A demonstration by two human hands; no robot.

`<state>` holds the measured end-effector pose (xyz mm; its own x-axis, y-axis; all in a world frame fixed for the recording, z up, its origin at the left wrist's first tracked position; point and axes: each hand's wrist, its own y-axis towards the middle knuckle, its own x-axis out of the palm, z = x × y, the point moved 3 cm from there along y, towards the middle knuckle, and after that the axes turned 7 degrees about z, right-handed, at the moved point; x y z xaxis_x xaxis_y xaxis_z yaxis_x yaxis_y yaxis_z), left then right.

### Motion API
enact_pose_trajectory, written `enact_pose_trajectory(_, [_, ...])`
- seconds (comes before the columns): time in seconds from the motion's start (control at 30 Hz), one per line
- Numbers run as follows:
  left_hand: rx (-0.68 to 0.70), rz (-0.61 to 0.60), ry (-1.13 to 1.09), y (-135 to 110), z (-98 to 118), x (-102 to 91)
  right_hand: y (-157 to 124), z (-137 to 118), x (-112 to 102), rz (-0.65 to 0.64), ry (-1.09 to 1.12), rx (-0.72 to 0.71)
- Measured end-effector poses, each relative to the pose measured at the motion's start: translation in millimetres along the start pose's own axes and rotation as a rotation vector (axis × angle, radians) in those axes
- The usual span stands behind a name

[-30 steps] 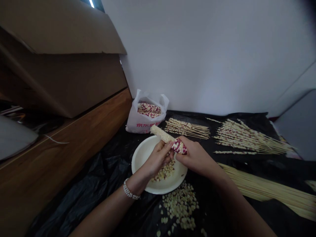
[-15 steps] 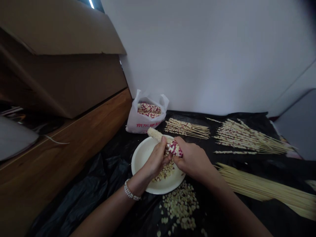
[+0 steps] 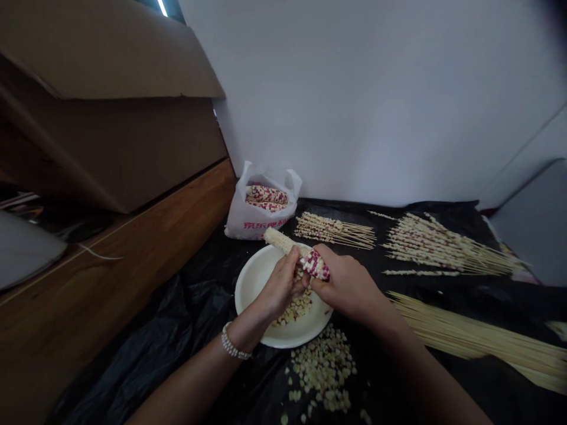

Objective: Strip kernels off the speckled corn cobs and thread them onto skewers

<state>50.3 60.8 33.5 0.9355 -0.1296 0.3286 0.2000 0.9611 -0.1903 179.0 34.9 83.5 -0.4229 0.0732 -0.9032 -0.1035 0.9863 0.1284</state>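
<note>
Both hands grip one corn cob (image 3: 315, 264) above a white bowl (image 3: 250, 289). Its far end is stripped bare, while purple and white kernels cover the near end. My left hand (image 3: 283, 283), with a beaded bracelet at the wrist, is closed around the middle, thumb on top. Wrapped round the near end is my right hand (image 3: 343, 283); its thumb and fingers press by the kernels. Loose kernels (image 3: 297, 310) lie in the bowl under the hands, partly hidden by them. More kernels (image 3: 325, 366) are heaped on the black plastic sheet (image 3: 186, 336) in front.
A white plastic bag (image 3: 243, 215) with several cobs stands behind the bowl. Skewers threaded with kernels (image 3: 328, 227) lie to its right, with a larger pile (image 3: 425, 242) farther right. Bare skewers (image 3: 469, 333) lie beside my right forearm. A cardboard box (image 3: 146, 141) stands at left.
The hands stay closed on the corn cob in nearly the same place. The whole view has shifted very slightly; nothing else visibly differs.
</note>
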Motion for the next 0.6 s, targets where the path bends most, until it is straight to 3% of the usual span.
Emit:
enact_pose_trajectory(0.13, [0.018,-0.036,0.033,1,-3,-2.0,0,2,0,0.003,0.005,-0.003])
enact_pose_trajectory(0.4, [0.075,0.011,0.118,9,-11,-8.4,1,2,4,-0.003,0.028,-0.005])
enact_pose_trajectory(0.53, [-0.034,0.003,0.029,2,-2,-2.0,1,3,3,-0.021,0.019,-0.003])
enact_pose_trajectory(0.6, [-0.113,-0.07,-0.005,-2,2,1.9,1,2,1,-0.011,0.0,0.003])
